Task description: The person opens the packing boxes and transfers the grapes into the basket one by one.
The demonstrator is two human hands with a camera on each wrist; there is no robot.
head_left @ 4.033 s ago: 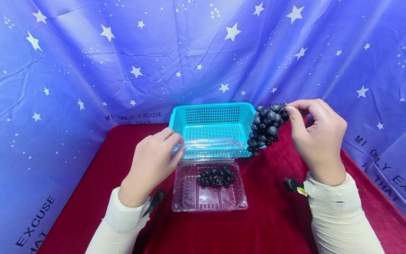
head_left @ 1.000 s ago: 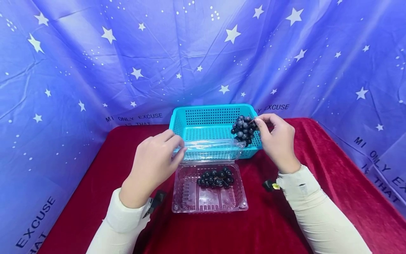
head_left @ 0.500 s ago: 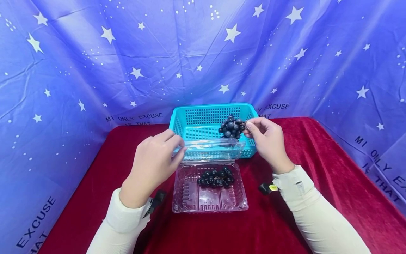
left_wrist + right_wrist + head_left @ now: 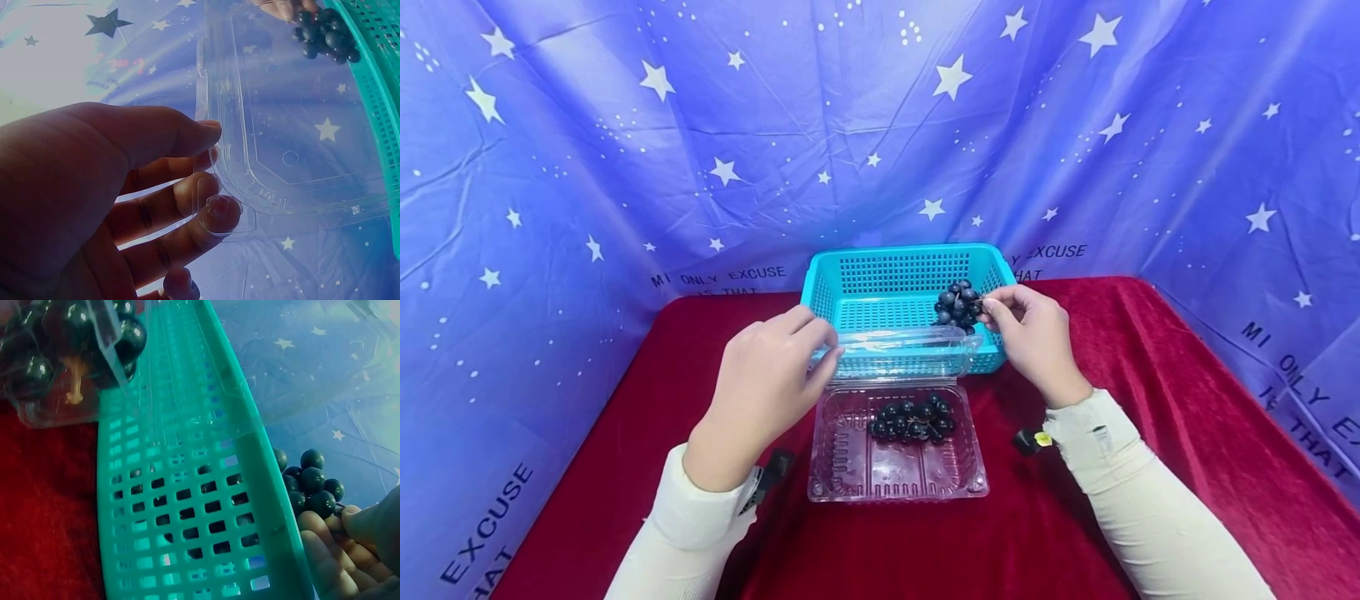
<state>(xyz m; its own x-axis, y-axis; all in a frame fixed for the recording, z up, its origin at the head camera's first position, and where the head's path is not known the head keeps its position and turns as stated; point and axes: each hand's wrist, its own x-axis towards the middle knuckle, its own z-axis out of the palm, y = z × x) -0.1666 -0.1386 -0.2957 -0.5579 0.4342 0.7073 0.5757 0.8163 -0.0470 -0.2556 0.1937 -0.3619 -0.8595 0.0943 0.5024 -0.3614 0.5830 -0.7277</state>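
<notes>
My left hand (image 4: pixel 767 387) pinches the raised lid (image 4: pixel 284 144) of a clear plastic clamshell box between thumb and fingers, at the lid's corner. In the box's base (image 4: pixel 842 487) lies a bunch of dark grapes (image 4: pixel 913 419). Behind the lid stands a turquoise plastic basket (image 4: pixel 895 252) with slotted walls. My right hand (image 4: pixel 1037 337) pinches the stem of another bunch of dark grapes (image 4: pixel 957 305), which hangs inside the basket near its right end. The lower part of that bunch is hidden behind the lid and the basket's front wall; whether it touches the floor I cannot tell.
A red velvety cloth (image 4: pixel 1075 517) covers the table. Blue curtains (image 4: pixel 880 125) printed with white stars close off the back and both sides. The basket stands close to the back curtain, with the box directly in front of it.
My right hand has carried its grapes from right of the basket leftward and down into it, then shifted them slightly right in the last half second. My left hand stays at the lid.
</notes>
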